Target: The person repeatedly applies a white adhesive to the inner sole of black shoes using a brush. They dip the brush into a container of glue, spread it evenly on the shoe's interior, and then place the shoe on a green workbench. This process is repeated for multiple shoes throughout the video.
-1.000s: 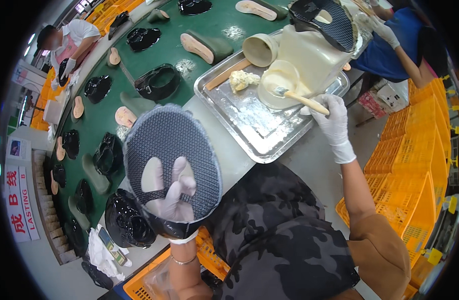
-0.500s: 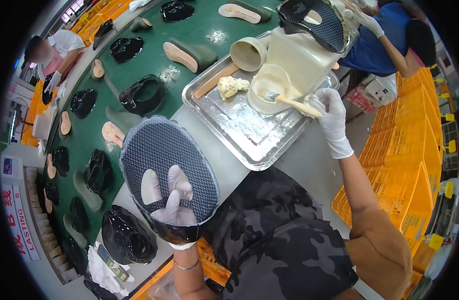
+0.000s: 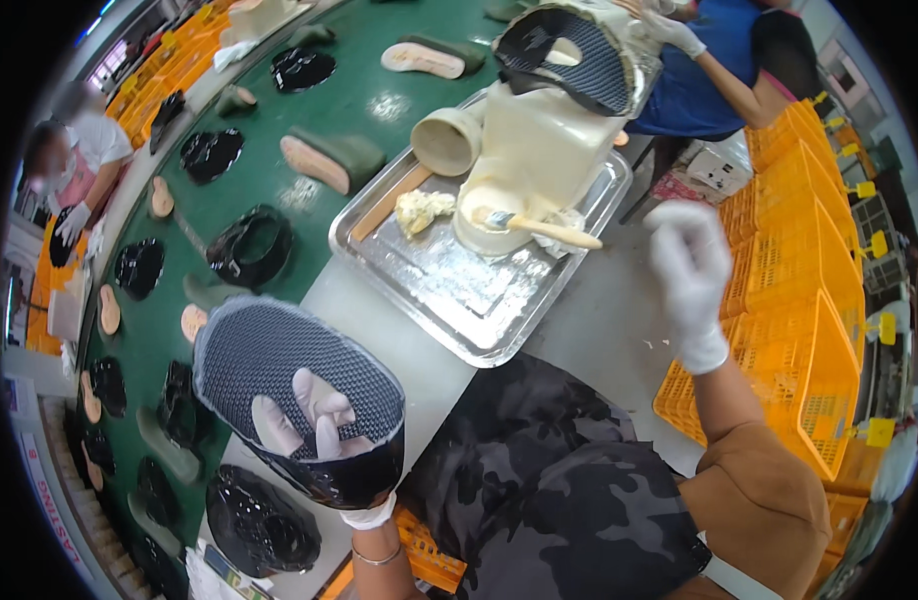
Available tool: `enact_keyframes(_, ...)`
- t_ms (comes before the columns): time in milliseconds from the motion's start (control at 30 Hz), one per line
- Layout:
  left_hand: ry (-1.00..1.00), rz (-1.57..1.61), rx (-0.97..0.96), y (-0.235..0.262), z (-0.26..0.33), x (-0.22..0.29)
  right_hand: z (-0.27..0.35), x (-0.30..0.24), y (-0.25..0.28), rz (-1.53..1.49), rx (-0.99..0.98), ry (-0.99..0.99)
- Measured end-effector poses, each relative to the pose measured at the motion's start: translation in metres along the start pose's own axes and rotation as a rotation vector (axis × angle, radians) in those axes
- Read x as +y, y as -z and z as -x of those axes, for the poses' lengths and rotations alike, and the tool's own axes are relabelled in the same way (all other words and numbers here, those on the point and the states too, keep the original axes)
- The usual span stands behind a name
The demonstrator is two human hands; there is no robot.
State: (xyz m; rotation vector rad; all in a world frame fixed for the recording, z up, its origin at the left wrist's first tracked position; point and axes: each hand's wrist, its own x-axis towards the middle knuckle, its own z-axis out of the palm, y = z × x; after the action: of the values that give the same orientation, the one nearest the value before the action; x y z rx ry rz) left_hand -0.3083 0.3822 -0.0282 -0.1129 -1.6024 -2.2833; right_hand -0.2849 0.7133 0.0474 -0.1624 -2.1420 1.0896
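My gloved left hand (image 3: 324, 425) is inside a shoe upper, its fingers poking out through the cut-outs in the upper's grey mesh face. This shoe upper (image 3: 269, 350) has a glossy black outer side, visible along its lower edge. My gloved right hand (image 3: 691, 285) is in the air right of the metal tray, smeared by motion, its fingers seemingly curled. No object shows in it. Nearest to it, a wooden-handled brush (image 3: 549, 230) rests across a pale glue cup (image 3: 476, 232), its handle over a crumpled whitish wad (image 3: 569, 222).
A metal tray (image 3: 479, 345) holds a cream container (image 3: 539, 140), a round pot (image 3: 444, 142) and a yellowish lump (image 3: 421, 210). Another upper (image 3: 579, 60) lies on top. Shoe lasts (image 3: 329, 160) and black uppers (image 3: 251, 245) dot the green surface. Orange crates (image 3: 799, 300) stand right; co-workers (image 3: 79, 160) work beyond.
My right hand has left the brush handle and moved right and down. My left hand with the upper has shifted left and down, and the upper has tilted. The whole view has shifted slightly.
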Motion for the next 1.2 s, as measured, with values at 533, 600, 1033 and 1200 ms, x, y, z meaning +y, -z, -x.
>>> enact_keyframes(533, -0.212, -0.254, 0.127, -0.025, 0.003, -0.04, 0.084, -0.075, -0.128, -1.11, -0.848, -0.518)
enact_keyframes(600, -0.324, -0.295, 0.101, -0.039, -0.003, -0.041, 0.082, -0.073, -0.133, -0.941, -0.738, -0.362)
enact_keyframes(1033, -0.175, -1.576, -0.289, 0.071, -0.129, -0.076, -0.128, -0.01, -0.278, -0.834, -0.32, -0.209)
enact_keyframes(1200, -0.208, -1.624, -0.273, 0.066, -0.125, -0.085, -0.202, 0.053, -0.333, -0.558, -0.058, -0.026)
